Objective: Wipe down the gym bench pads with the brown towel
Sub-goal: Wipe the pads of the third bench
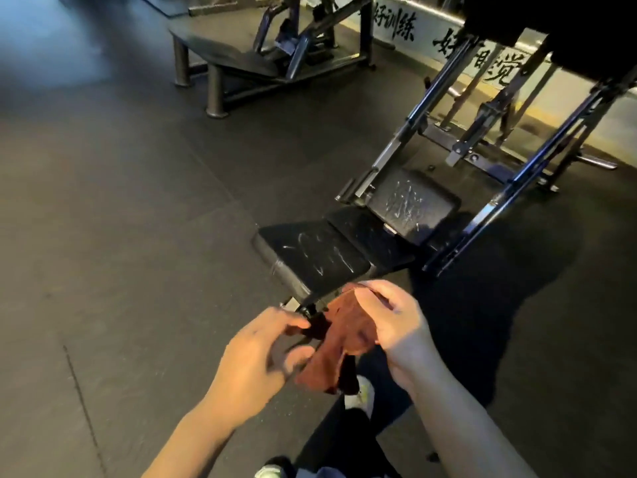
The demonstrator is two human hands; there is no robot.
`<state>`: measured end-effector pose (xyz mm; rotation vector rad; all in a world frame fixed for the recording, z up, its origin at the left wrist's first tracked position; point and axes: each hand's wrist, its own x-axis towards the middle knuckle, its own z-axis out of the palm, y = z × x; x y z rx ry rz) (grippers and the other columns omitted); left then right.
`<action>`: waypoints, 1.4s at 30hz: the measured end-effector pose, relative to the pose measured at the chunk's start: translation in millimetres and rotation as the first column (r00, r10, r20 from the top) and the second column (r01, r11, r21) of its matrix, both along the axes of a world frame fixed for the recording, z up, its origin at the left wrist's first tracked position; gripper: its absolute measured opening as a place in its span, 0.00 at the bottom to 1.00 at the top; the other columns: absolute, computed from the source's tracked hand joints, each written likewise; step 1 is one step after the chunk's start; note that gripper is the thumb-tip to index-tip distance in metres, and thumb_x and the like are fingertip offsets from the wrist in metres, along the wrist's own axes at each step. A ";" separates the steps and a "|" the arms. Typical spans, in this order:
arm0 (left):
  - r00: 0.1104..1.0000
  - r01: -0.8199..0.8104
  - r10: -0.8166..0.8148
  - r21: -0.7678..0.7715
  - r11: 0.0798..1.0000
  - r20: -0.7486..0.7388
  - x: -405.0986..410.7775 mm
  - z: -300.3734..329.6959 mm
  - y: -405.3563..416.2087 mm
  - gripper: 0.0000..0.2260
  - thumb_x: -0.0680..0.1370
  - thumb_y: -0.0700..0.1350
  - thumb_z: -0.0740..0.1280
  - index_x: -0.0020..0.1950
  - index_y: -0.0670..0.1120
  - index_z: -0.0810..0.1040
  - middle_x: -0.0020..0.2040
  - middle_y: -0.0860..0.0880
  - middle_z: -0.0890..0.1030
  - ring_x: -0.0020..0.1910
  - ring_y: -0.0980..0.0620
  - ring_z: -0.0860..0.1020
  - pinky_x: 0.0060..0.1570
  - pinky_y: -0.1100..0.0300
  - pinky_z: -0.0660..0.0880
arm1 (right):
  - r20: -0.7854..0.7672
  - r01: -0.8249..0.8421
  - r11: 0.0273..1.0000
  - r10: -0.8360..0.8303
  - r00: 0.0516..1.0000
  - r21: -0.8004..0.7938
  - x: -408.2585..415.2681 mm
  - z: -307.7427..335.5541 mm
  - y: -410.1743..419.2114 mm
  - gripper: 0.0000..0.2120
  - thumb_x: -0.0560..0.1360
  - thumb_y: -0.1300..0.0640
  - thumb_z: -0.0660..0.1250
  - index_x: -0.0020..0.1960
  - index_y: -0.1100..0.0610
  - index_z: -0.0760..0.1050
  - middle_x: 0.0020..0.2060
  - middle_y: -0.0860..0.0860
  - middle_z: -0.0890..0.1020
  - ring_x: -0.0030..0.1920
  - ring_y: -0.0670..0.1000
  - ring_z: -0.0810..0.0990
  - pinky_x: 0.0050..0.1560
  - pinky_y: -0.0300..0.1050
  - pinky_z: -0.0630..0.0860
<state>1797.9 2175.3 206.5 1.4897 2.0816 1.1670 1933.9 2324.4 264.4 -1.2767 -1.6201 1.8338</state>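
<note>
Both hands held the crumpled brown cloth towel (pixel 339 343) in the air, near side of the black padded gym bench (pixel 324 257). Left hand (pixel 265 353) pinched its left edge; right hand (pixel 386 322) gripped its top w/ curled fingers. Towel hung long-axis near-far, drooping toward viewer.

The brown towel (pixel 339 343) partly hides the blurred left hand's fingertips (pixel 293 327).
</note>
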 end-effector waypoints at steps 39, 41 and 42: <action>0.813 -0.403 0.553 -0.511 0.759 0.182 -47.7 -110.2 164.4 0.12 0.81 0.42 0.63 0.58 0.49 0.84 0.51 0.52 0.85 0.52 0.48 0.82 0.47 0.67 0.70 | 0.266 0.045 0.812 0.137 0.954 -0.581 -109.9 -136.2 209.0 0.04 0.77 0.65 0.68 0.51 0.62 0.78 0.45 0.59 0.83 0.40 0.54 0.85 0.36 0.45 0.83; 0.761 -0.482 0.629 -0.509 0.713 0.159 -77.0 -126.2 165.9 0.11 0.81 0.38 0.65 0.58 0.48 0.83 0.49 0.48 0.86 0.51 0.45 0.82 0.48 0.61 0.71 | 0.246 -0.009 0.826 0.178 0.953 -0.563 -143.3 -148.7 206.9 0.06 0.78 0.64 0.67 0.54 0.62 0.78 0.47 0.59 0.83 0.44 0.54 0.84 0.40 0.44 0.82; 0.743 -0.520 0.653 -0.486 0.703 0.149 -93.6 -132.5 169.0 0.11 0.80 0.36 0.65 0.58 0.46 0.83 0.49 0.47 0.85 0.51 0.44 0.82 0.47 0.62 0.70 | 0.234 -0.031 0.840 0.187 0.954 -0.542 -163.4 -155.8 206.3 0.08 0.79 0.64 0.66 0.57 0.62 0.78 0.49 0.59 0.82 0.46 0.54 0.84 0.41 0.43 0.82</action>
